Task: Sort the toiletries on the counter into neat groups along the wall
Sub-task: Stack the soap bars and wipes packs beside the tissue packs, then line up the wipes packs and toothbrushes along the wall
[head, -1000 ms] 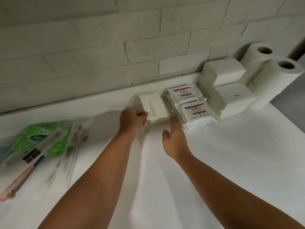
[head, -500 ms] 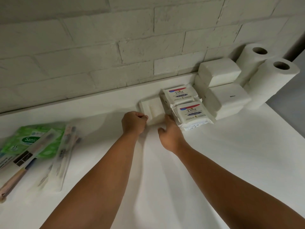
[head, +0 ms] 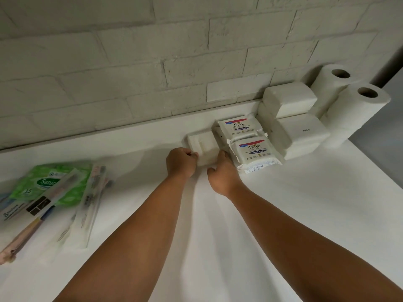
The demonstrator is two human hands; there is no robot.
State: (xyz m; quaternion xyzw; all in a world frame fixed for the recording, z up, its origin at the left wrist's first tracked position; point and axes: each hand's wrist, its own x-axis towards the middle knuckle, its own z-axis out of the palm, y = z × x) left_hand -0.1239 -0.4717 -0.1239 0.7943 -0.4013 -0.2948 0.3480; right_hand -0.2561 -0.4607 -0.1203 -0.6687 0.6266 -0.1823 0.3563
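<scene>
done: paper rolls (head: 349, 105), tissue packs (head: 298, 136), Dove packs (head: 255, 153) by wall (head: 130, 73) | left hand (head: 182, 163) grips white pack (head: 202, 146), right hand (head: 223, 173) flat against it | todo: green wipes (head: 50, 184), toothbrushes (head: 91, 199)

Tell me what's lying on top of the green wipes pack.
A boxed toothbrush lies diagonally across the green wipes pack, hiding part of its label. A clear toothbrush packet seems to overlap its right edge. The covered print cannot be read.
</scene>
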